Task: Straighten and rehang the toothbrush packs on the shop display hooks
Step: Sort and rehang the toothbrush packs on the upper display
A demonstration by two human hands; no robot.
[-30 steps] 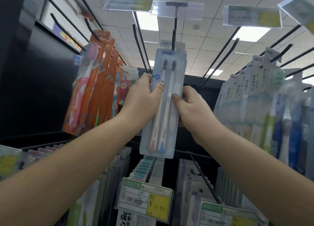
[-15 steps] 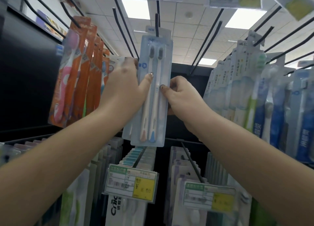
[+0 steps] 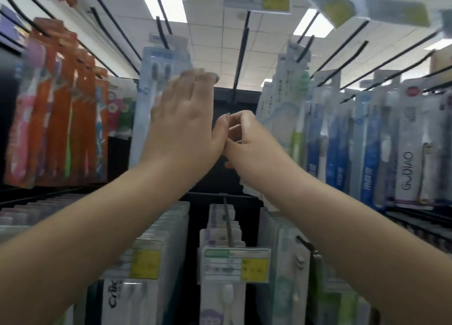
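A light-blue twin toothbrush pack hangs upright from a black hook in the upper row. My left hand is raised in front of the pack's right side with straight fingers and covers much of it; whether it touches the pack I cannot tell. My right hand is just to its right with curled fingers, holding nothing, its knuckles against the edge of my left hand. It is off the pack.
Orange toothbrush packs hang at the left, and white and blue packs at the right. A bare black hook juts out between them. Below, several rows of packs carry price tags.
Both hands have let go of the light-blue pack, which now hangs on its hook. My left hand opened flat; my right hand drew back and curled. The view shifted right.
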